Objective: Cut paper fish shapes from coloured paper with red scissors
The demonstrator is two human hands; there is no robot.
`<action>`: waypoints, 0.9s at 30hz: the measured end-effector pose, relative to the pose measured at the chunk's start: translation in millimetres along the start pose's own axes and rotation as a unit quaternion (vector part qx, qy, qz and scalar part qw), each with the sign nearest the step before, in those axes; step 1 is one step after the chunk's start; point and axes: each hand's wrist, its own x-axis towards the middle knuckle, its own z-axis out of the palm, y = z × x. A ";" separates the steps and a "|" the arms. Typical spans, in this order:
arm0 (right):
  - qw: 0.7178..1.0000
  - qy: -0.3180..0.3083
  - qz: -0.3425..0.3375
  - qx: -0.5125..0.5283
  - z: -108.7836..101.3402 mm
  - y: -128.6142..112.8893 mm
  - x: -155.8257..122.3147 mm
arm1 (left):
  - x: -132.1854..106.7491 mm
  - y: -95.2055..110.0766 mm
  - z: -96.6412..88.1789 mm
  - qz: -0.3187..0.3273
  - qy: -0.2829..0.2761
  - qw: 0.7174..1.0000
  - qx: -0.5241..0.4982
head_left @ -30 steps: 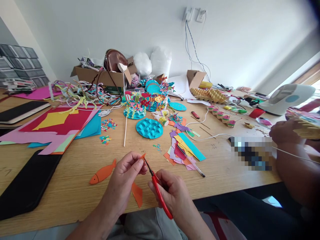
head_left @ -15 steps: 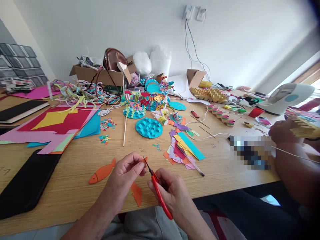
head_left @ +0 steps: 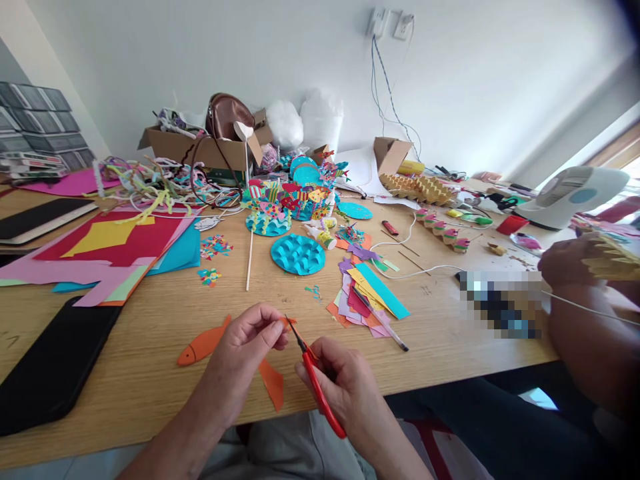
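Note:
My left hand [head_left: 245, 353] pinches a small orange paper piece [head_left: 287, 323] just above the wooden table's [head_left: 150, 373] front edge. My right hand [head_left: 340, 387] grips red-handled scissors [head_left: 316, 383], whose dark blades meet that paper piece. An orange paper fish [head_left: 203, 344] lies flat to the left of my left hand. Under my left hand, an orange paper scrap [head_left: 273, 384] rests at the table edge.
A pile of coloured paper scraps with a pen [head_left: 367, 297] lies right of my hands. A blue paper disc [head_left: 298, 255], a wooden stick [head_left: 249, 260], coloured sheets [head_left: 110, 253] and a black mat [head_left: 50, 367] surround them. Another person's arm [head_left: 585, 320] works at right.
My hands have shifted only slightly; the paper piece and the scissor tips sit a little lower. The view has drifted a touch.

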 end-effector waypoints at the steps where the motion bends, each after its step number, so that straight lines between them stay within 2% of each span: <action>1: 1.000 0.002 0.000 -0.003 -0.1 -0.3 0.3 | 0.1 0.1 -0.2 0.000 0.001 1.000 -0.001; 19: 1.000 -0.003 -0.008 -0.012 -0.2 1.5 -3.1 | 0.7 0.3 -0.8 0.008 0.020 0.999 -0.033; 27: 1.000 -0.023 -0.007 0.020 1.6 3.8 -3.6 | -0.3 2.1 -0.4 0.001 0.000 0.999 -0.032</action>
